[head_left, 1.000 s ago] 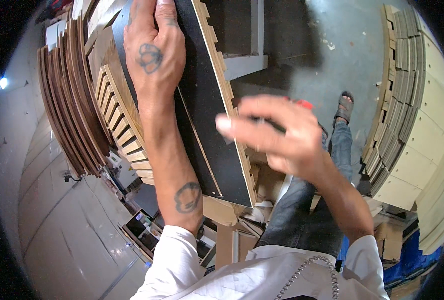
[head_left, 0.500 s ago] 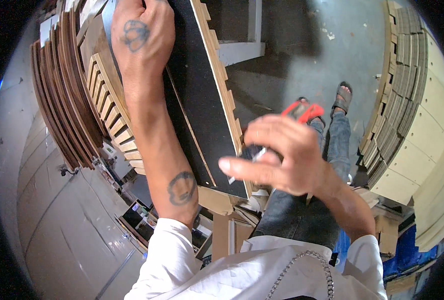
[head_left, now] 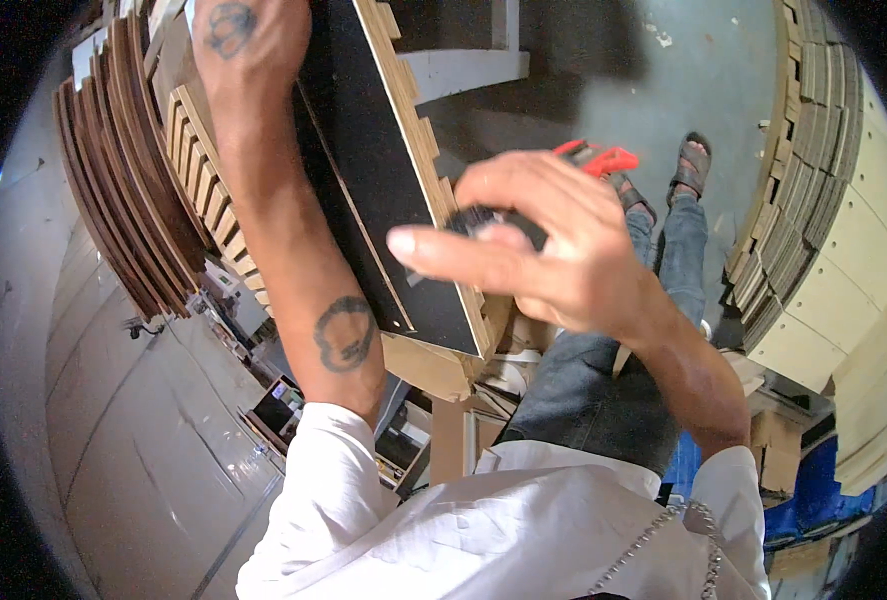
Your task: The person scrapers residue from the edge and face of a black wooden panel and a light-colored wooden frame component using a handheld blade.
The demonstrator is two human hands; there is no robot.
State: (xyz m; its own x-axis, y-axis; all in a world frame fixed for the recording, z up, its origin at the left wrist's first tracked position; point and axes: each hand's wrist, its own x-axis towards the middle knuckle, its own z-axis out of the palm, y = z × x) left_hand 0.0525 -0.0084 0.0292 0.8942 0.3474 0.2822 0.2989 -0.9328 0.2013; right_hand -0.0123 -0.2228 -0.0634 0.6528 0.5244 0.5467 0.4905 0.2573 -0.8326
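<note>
A black-faced plywood panel (head_left: 369, 150) with a notched, finger-jointed edge slants down from the top, a thin groove running along its face. My left hand (head_left: 254, 35) is at the upper part of this panel. Its fingers are cut off by the picture's top edge. My right hand (head_left: 574, 240) is curled round a small dark object (head_left: 476, 216) over the panel's lower notched edge, thumb pointing left. A pale thin piece shows just below the thumb. Fingers hide most of the object, so its kind is unclear.
Slatted wooden pieces (head_left: 199, 165) and a stack of curved brown boards (head_left: 114, 190) stand at the left. A red and grey object (head_left: 616, 160) is by my sandalled feet. Stacked grey boards (head_left: 809, 190) line the right. A cardboard piece (head_left: 429, 368) lies below the panel.
My right hand has moved up and left with the dark object in it. My left hand has slid further up and left, its fingers leaving the picture. The panel appears shifted up and left in view.
</note>
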